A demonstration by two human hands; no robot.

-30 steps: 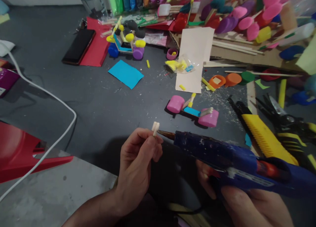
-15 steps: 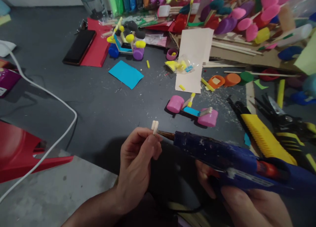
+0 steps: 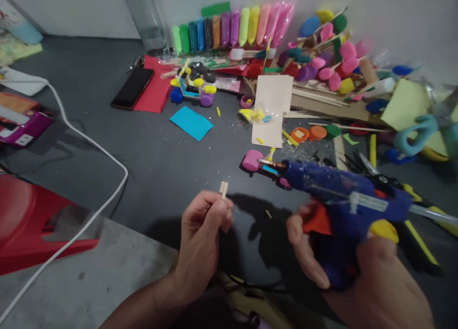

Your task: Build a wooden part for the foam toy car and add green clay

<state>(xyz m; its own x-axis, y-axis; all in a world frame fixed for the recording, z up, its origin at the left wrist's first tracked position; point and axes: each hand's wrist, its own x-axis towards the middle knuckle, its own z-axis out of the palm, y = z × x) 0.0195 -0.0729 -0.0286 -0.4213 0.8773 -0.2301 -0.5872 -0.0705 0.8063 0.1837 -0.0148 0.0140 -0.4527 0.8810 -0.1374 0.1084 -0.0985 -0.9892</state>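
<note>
My left hand (image 3: 203,238) pinches two short wooden sticks (image 3: 223,189) side by side, upright above the table's front part. My right hand (image 3: 358,267) is wrapped round the handle of a blue glue gun (image 3: 332,186) with an orange trigger. The gun's nozzle points left and overlaps the view of a small model with pink wheels (image 3: 252,160), partly hidden behind it. A small stick piece (image 3: 268,214) lies on the table between my hands.
Behind are a blue paper (image 3: 191,123), a small toy car (image 3: 193,88), a phone (image 3: 132,88) on red paper, a beige card (image 3: 272,109) and clay packs (image 3: 229,29). A yellow-black cutter and scissors lie right. A white cable (image 3: 89,140) crosses the left side.
My right hand has raised the glue gun, and its nozzle has moved away from the sticks, up and to the right. My left hand still holds the sticks. The view has tilted up.
</note>
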